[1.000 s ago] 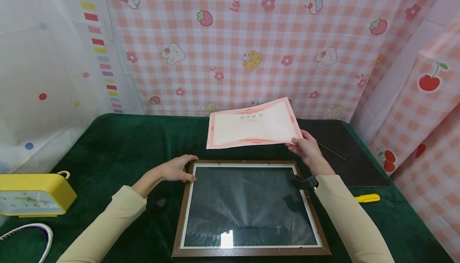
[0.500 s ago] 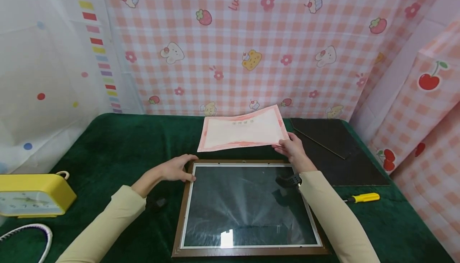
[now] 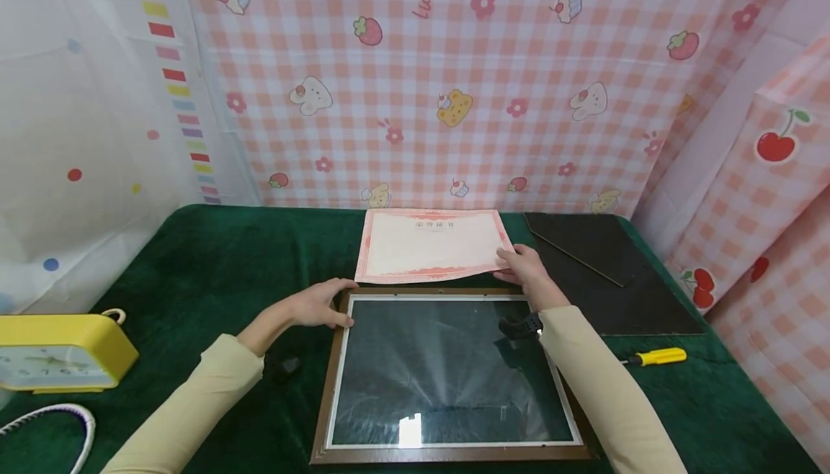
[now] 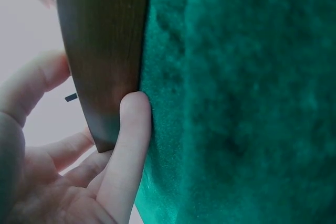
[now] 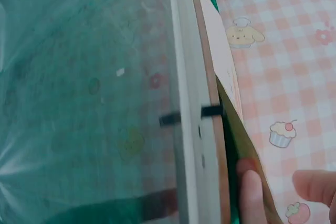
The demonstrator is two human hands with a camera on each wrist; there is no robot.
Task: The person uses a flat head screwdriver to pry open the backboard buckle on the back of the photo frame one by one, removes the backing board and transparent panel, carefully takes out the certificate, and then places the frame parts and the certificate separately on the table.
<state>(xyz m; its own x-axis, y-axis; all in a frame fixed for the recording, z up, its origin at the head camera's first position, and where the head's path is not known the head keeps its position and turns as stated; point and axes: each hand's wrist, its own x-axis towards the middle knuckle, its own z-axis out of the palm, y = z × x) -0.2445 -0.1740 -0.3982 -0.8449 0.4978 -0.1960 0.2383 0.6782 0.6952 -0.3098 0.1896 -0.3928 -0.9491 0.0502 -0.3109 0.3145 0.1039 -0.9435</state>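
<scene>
A brown picture frame with a white inner border and clear pane lies on the table. My left hand grips its far left corner; in the left wrist view the thumb presses along the brown side, with the other fingers behind the corner. Just beyond the frame is a paper certificate with a pink-red border and printed heading. My right hand pinches its near right corner, slightly raised, while the far edge is down on the cloth. From the right wrist, the paper's shaded underside shows beside a fingertip.
A dark backing board with a thin folding leg lies at the right. A yellow-handled screwdriver is nearer. At the left stand a yellow clock and a white looped cord. A small dark object lies by the left forearm.
My right hand has moved left and slightly down with the certificate, and the paper has come down nearly flat behind the frame. My left hand has stayed on the frame's corner.
</scene>
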